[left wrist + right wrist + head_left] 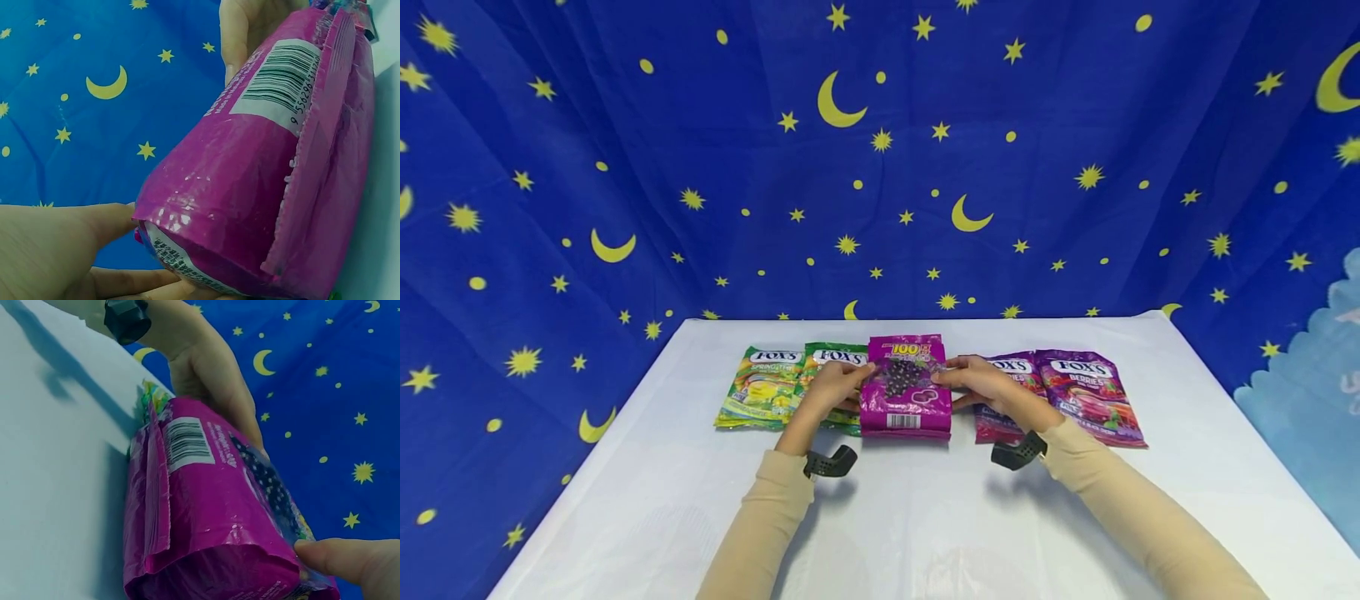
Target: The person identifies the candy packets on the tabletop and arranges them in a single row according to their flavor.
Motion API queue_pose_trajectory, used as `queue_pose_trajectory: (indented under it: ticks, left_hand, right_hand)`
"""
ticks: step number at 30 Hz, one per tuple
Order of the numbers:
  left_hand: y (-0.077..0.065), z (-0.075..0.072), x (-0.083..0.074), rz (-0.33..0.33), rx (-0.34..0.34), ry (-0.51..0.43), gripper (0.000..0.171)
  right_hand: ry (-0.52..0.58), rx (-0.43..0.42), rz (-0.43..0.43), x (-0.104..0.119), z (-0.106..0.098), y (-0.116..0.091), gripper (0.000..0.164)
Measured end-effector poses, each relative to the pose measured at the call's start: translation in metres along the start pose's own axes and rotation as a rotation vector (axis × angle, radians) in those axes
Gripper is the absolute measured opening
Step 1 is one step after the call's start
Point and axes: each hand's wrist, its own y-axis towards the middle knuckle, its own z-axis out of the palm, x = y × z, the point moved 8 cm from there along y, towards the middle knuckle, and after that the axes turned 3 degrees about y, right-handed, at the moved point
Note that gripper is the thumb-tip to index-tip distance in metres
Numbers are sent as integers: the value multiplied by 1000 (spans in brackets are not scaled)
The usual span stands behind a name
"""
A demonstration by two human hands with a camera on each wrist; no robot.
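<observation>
A purple candy bag (904, 392) with a dark grape-like fruit picture, a "100" label and a barcode is at the middle of the table. My left hand (835, 385) grips its left side, thumb on the front edge and fingers around the side. From the right, my right hand (988, 385) holds the opposite side the same way. In the left wrist view the bag's barcode end (278, 81) and crimped seam face the camera. The right wrist view shows the right thumb (337, 556) pressing the bag's front edge; its other fingers are mostly hidden.
Two green Fox's candy bags (766, 387) lie overlapping on the left, one partly behind my left hand. On the right are two purple-red Fox's Berries bags (1093, 396), one partly covered by my right hand. A white cloth covers the table (917, 525); a blue starry curtain (902, 167) hangs behind.
</observation>
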Motion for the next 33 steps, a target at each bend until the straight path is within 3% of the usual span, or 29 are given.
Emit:
queue_pose_trajectory:
  ticks: [8,14,17,20,24,27,31,33]
  left_hand:
    - [-9,-5,-14,74,-66,223,47]
    - [-22,-17,-37,172,-222,371,39]
    - [-31,-18,-51,241,-280,336,35]
    - [-41,-10,-65,309,-287,253,33]
    - [-55,14,-86,415,-222,148,29]
    - [-63,44,-99,453,-89,56,28]
    - [-71,92,-105,399,155,-85,28]
    - [-74,114,-103,357,234,-99,31]
  right_hand:
    - [63,20,-21,3,-2,-11,64]
    - [81,42,-61,4,-10,-26,59]
    - [61,32,-79,5,-17,-36,60]
    - [36,29,-105,8,-23,-47,62]
    - [-5,2,-131,12,-35,-62,62]
    - [-35,-34,-132,13,-45,-74,63]
    - [-90,-80,-118,13,-58,-87,67]
    - [-116,-104,-113,12,-65,-92,67]
